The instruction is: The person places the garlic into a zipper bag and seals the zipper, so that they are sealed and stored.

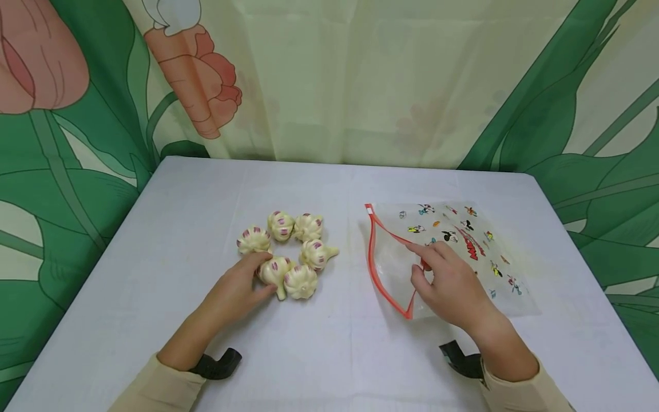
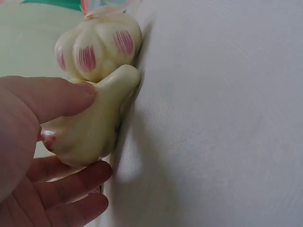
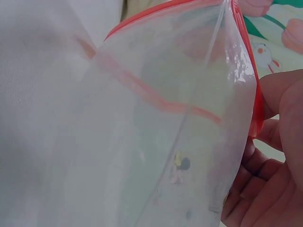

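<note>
Several garlic bulbs with purple streaks lie in a loose ring on the table. My left hand [image 1: 238, 289] holds the nearest left garlic bulb [image 1: 275, 271] between thumb and fingers; in the left wrist view its thumb presses the garlic bulb [image 2: 92, 127] near the stem. Another bulb [image 1: 301, 281] sits right beside it. To the right lies a clear zip bag [image 1: 494, 240] with a red zip edge and small cartoon prints. My right hand [image 1: 453, 283] pinches the bag's upper zip edge, keeping the mouth apart. The right wrist view shows the red edge [image 3: 258, 106] at the thumb.
A white cloth covers the table [image 1: 329, 355]. Farther back in the ring are more bulbs, one [image 1: 281, 225] at the rear and one [image 1: 316, 254] pointing right. Behind the table hangs a curtain [image 1: 350, 80] printed with flowers and leaves.
</note>
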Tool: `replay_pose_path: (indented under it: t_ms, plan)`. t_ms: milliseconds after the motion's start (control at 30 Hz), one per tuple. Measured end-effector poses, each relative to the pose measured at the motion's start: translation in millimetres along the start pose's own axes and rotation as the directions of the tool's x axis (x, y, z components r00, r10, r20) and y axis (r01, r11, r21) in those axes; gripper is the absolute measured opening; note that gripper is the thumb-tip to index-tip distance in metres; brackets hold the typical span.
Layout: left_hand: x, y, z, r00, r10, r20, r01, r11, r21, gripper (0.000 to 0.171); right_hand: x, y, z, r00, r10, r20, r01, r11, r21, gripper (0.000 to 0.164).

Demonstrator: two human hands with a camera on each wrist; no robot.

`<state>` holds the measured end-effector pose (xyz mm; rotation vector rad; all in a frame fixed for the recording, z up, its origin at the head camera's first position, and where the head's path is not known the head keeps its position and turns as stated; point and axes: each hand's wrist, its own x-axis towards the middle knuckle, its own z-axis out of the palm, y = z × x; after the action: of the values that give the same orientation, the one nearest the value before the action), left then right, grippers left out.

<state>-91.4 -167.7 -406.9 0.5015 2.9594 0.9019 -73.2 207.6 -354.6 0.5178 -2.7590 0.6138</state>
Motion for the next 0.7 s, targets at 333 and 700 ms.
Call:
replay_pose_path:
  t_ms: [333,700]
  plan:
    - [-1.7,-0.1,-3.4,0.996,-0.085,0.041,0.085,0.996,-0.007,0.056,0.0,0.6,0.3,1.000,0.000,-0.014,0.000,1.000,0.019,0.039]
    - [-4.7,-2.6,-9.6,1.000,-0.024,0.011,0.024,0.999,-0.024,0.054,1.0,0.8,0.0,1.000,-0.006,-0.014,0.006,1.000,0.021,0.039]
